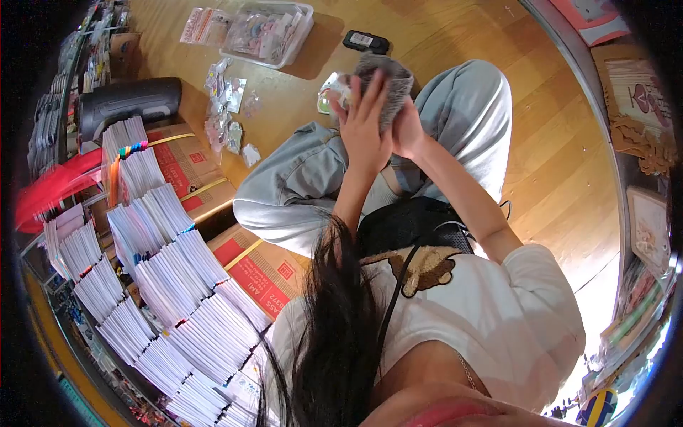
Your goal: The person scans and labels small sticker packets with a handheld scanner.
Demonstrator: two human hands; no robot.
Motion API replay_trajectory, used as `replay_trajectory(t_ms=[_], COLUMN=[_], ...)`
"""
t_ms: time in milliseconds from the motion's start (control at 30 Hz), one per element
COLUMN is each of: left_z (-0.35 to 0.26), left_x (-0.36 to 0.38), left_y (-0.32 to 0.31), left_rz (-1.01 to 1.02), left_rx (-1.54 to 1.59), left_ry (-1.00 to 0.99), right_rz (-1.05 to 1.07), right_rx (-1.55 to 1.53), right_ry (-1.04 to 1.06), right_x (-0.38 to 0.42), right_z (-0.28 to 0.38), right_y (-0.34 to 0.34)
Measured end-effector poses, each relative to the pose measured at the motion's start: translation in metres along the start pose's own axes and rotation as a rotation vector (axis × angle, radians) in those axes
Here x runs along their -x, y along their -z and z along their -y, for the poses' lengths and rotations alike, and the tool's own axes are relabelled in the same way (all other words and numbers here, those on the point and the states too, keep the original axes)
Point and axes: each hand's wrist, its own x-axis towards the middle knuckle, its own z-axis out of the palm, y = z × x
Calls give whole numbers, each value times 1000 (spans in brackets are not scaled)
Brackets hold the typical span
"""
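Note:
A grey fuzzy item (395, 82), perhaps a cloth or plush piece, is between my two hands above my crossed legs. My left hand (365, 124) lies against its near side with the fingers stretched and spread, the fingertips slightly blurred. My right hand (407, 129) supports it from the right and below, and most of those fingers are hidden behind it. Just left of the item, partly covered by my left fingers, is a white, colourful flat piece (331, 92). Beyond the item, a black case with a white label (366, 41) rests on the wooden floor.
A clear plastic tub (308, 32) of packets stands at the top, beside a flat packet (202, 25). Small clear-wrapped pieces (233, 94) lie scattered left of my knee. Cardboard boxes (186, 165), rows of booklets (171, 281) and a black cylinder (131, 99) crowd the left.

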Motion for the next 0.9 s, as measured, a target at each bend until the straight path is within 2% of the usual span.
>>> replay_trajectory(t_ms=[33, 133, 200, 267, 400, 433, 533, 633, 700, 800, 833, 900], left_z=[4, 21, 38, 51, 54, 44, 16, 12, 34, 53, 63, 81], left_x=[-4, -31, -38, -38, -10, -3, 5, -6, -21, -30, -24, -12], left_y=[1, 18, 13, 9, -14, -19, -12, 6, 7, 15, 10, 2], left_rz=[-26, 68, -43, -111, -146, -164, -24, 95, 44, -72, -81, -102], left_rx=[24, -7, 93, 201, 326, 324, 159, 16, 72, 237, 266, 277], left_ry=[-59, -22, 91, 243, 437, 456, 132, 2, 60, 137, 159, 229], right_rz=[34, 57, 576, 81, 88, -24, -43, -50, -86, -38, 17, 24], right_rx=[-63, 207, -415, 215, -69, -135, -153, -62, -21, 283, 336, 330], right_ry=[-15, -242, -281, -135, -95, -75, -60, -92, -145, -207, -144, -132], right_x=[-4, -10, -24, 0, -18, -14, -12, -12, -12, -23, -18, -21], right_z=[-4, -20, -37, -21, -21, -12, -1, -9, -16, -43, -40, -47], right_y=[15, 43, 62, 16, 43, 27, 24, 20, 19, 62, 43, 47])
